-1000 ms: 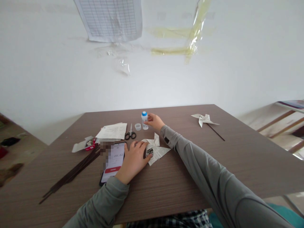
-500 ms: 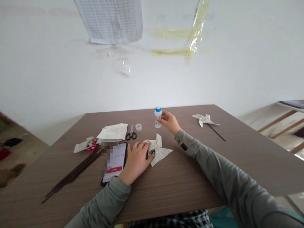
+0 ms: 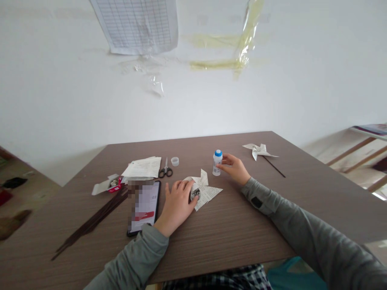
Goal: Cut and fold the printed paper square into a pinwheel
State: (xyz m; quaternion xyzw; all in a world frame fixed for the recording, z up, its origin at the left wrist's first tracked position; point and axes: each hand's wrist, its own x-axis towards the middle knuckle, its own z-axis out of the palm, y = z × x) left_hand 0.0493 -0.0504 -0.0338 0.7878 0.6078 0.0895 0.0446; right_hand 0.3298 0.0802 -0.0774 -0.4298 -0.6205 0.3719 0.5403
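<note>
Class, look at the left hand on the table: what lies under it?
Under the left hand lies folded printed paper, its flaps sticking out to the right on the table. The part beneath the palm and fingers is covered, so its centre cannot be seen.

Grey long sleeves, checked trousers

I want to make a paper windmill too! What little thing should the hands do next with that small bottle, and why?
Probably tip the glue bottle over the folded paper. The right hand holds the bottle upright beside the paper, its clear cap lies off by the scissors, and the left hand pins the paper flat.
</note>
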